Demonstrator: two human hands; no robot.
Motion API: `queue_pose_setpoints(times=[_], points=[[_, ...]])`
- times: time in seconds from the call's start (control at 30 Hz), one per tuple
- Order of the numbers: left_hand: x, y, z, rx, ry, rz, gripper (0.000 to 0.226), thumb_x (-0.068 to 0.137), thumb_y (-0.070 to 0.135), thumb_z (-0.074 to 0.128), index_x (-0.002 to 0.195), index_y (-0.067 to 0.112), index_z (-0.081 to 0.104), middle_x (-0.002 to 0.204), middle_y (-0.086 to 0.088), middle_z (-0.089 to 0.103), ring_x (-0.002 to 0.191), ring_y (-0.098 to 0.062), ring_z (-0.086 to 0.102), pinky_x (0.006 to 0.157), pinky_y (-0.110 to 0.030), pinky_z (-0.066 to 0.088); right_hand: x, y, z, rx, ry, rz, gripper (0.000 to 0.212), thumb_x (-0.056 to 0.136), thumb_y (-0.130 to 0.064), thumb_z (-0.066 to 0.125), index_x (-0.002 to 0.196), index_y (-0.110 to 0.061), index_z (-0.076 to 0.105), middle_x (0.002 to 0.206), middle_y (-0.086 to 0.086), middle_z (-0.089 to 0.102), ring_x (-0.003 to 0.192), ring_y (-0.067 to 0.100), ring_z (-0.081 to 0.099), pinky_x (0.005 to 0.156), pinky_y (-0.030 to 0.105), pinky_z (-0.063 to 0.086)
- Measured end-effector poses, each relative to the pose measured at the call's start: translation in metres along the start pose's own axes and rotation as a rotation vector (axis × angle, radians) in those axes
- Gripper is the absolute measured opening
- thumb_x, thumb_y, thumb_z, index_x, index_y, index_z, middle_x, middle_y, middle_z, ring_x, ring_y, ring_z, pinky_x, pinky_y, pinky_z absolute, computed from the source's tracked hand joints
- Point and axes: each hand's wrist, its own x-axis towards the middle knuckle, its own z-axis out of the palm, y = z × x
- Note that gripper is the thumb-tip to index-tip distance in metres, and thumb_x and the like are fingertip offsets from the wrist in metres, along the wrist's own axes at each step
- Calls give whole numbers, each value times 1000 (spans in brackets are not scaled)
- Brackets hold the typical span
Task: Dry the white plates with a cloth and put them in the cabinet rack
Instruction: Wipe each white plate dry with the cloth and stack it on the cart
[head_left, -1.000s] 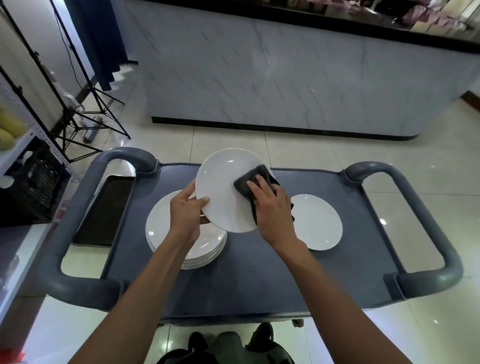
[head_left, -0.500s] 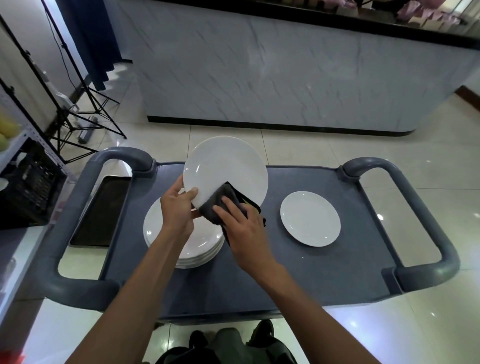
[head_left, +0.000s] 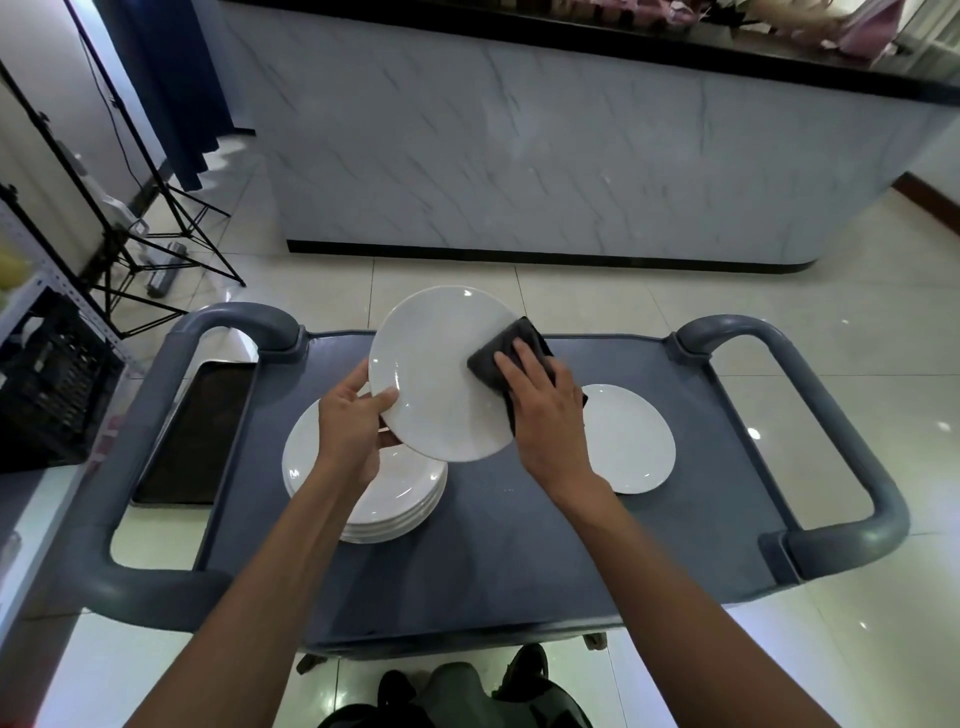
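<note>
Grey plastic cart (head_left: 519, 561) is carrying a stack of round white plates (head_left: 405, 499) and a single white plate (head_left: 631, 441) apart. Left hand (head_left: 348, 421) is pinching a tilted white plate (head_left: 431, 384) by its rim; right hand (head_left: 543, 405) is pressing a dark folded cloth (head_left: 493, 358) flat-fingered, now at the right edge rather than low near the left thumb.

White plate (head_left: 436, 384) tilted (dark cloth (head_left: 501, 353) on it) above plate stack (head_left: 410, 493).

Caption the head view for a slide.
Left hand holds a white plate while right hand wipes it with a dark cloth over a cart.
</note>
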Motion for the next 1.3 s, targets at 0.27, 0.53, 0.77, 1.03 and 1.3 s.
queue_pose_setpoints(times=[0.27, 0.53, 0.77, 1.03, 1.3], points=[[-8, -7, 4, 66, -88, -19, 54, 92, -5, 58, 130, 33, 64, 97, 9, 77, 76, -16, 74, 60, -40, 60, 36, -5, -4, 32, -24, 1, 53, 100, -8, 50, 149, -27, 44, 160, -2, 32, 130, 33, 39, 104, 49, 37], [-14, -12, 8, 49, -107, -56, 56, 89, -9, 59, 132, 27, 64, 102, -3, 77, 88, -29, 73, 64, -45, 60, 28, -48, 12, 144, -48, -160, 54, 98, -12, 52, 149, -28, 42, 160, -1, 34, 127, 34, 41, 106, 50, 36], [-14, -14, -1, 66, -102, -44, 56, 85, -12, 59, 117, 33, 70, 96, -9, 77, 81, -27, 74, 60, -40, 58, -1, -52, 25, 208, -26, -238, 53, 87, -3, 64, 137, -21, 59, 150, 3, 48, 115, 36, 52, 95, 53, 45], [-15, -18, -1, 87, -165, -46, 56, 86, -11, 57, 122, 30, 70, 100, -9, 76, 84, -29, 74, 60, -40, 58, -17, -48, 23, 213, 1, -243, 55, 87, -1, 63, 137, -21, 59, 150, 3, 48, 116, 36, 53, 95, 52, 46], [-15, -19, 3, 72, -206, -78, 57, 85, -11, 59, 126, 27, 67, 104, -12, 76, 87, -32, 73, 66, -50, 60, 23, -52, 12, 146, -60, -176, 55, 99, -17, 52, 151, -30, 39, 162, -2, 29, 136, 31, 34, 107, 49, 34]])
